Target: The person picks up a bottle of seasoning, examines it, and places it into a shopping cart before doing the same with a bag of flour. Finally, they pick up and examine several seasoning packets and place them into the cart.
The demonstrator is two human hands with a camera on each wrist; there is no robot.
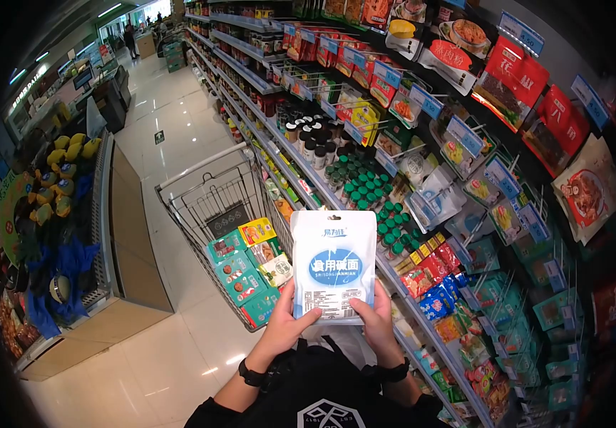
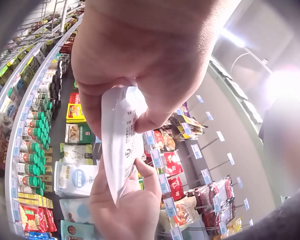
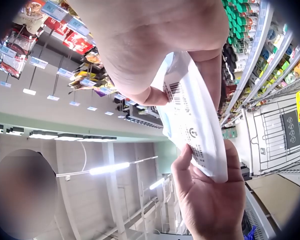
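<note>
A white packet with a blue oval label (image 1: pixel 334 267) is held upright between both hands in the head view, printed face toward the person. The left hand (image 1: pixel 284 324) grips its lower left corner, thumb on the front; the right hand (image 1: pixel 379 324) grips the lower right corner the same way. In the left wrist view the packet (image 2: pixel 121 135) shows nearly edge-on, with the left hand (image 2: pixel 145 60) above and the right hand (image 2: pixel 127 207) below. The right wrist view shows the packet's (image 3: pixel 192 117) printed side, the right hand (image 3: pixel 160 45) and the left hand (image 3: pixel 210 200).
A metal shopping cart (image 1: pixel 204 171) holding several green and yellow packs (image 1: pixel 237 274) stands at left, beside the shelves. Shelves with green-capped jars (image 1: pixel 372 189) and hanging packets (image 1: pixel 511 78) line the right. A produce stand (image 1: pixel 108 235) is at far left, across the tiled aisle (image 1: pixel 158 107).
</note>
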